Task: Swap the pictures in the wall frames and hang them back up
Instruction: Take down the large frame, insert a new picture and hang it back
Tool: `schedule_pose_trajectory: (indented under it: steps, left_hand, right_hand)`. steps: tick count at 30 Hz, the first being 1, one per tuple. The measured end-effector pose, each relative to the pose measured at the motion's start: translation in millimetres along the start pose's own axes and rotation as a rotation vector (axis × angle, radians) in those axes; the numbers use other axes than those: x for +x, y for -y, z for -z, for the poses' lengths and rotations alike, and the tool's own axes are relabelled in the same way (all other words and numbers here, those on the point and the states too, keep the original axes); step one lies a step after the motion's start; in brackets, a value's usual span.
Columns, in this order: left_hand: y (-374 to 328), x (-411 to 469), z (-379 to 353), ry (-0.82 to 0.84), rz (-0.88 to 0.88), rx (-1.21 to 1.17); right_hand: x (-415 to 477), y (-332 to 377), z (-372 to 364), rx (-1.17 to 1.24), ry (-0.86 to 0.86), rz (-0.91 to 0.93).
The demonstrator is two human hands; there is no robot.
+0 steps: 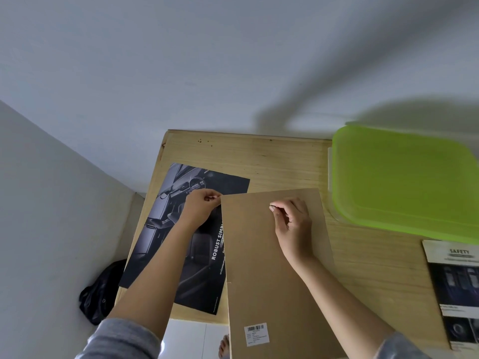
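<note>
The frame backing board (272,268), barcode label toward me, lies flat on the tabletop (285,161). I judge it light, stiff and smooth, best held by its edges. My left hand (202,208) pinches its far-left corner; my right hand (293,224) pinches something small on its top. The dark car poster (186,229) lies just left of it, partly under it. The green-lidded container (404,177) is closed, contents hidden.

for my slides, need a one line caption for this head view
Both hands, left hand and right hand, work on a brown backing board beside a dark poster.
</note>
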State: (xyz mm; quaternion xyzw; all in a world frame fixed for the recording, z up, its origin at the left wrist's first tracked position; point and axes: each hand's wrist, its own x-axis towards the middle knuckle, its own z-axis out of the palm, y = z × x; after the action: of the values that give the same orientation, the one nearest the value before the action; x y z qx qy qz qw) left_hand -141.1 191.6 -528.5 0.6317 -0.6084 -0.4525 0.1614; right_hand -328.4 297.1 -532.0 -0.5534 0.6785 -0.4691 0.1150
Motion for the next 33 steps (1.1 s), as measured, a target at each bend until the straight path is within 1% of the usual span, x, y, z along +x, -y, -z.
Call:
schedule_pose_trajectory:
  steps: [7, 10, 11, 12, 14, 16, 18, 22, 26, 30, 33]
  left_hand:
    - [-6.4, -7.0, 1.2, -0.011, 0.002, 0.033]
    - [-12.4, -18.0, 1.0, -0.133, -0.028, 0.011]
    - [-16.0, -25.4, 1.9, -0.157, -0.036, -0.059]
    - [-18.4, -34.3, 1.3, -0.150, -0.040, -0.180]
    - [-22.5, -57.4, -3.7, -0.050, -0.038, -0.412]
    - [-18.9, -82.8, -11.0, 0.038, -0.057, -0.501]
    - [-14.5, -105.9, -21.9, 0.069, -0.057, -0.601]
    - [-14.7, -125.0, -35.4, -0.018, -0.032, -0.638]
    - [-23.1, -126.5, -24.5, -0.132, -0.112, -0.592]
    - [-33.5, -132.6, 0.1, -0.193, -0.139, -0.634]
    - [-41.8, -144.1, 15.5, -0.206, -0.146, -0.725]
  right_hand:
    - [4.3, 6.3, 7.5, -0.001, -0.039, 0.032]
    - [6.1, 8.0, 7.8, -0.007, -0.038, 0.041]
    - [6.7, 8.8, 7.9, -0.006, -0.040, 0.041]
    - [7.1, 9.7, 7.8, -0.006, -0.044, 0.041]
    - [7.2, 10.4, 7.1, -0.006, -0.050, 0.043]
    - [6.2, 12.5, 6.0, -0.007, -0.051, 0.053]
    - [6.3, 15.4, 6.2, -0.017, -0.051, 0.055]
    - [11.6, 25.2, 10.3, -0.031, -0.053, 0.050]
    - [14.9, 33.3, 16.4, -0.096, -0.015, 0.047]
    - [10.2, 40.7, 36.8, -0.238, -0.077, 0.063]
    - [-2.2, 46.8, 65.8, -0.251, -0.131, 0.016]
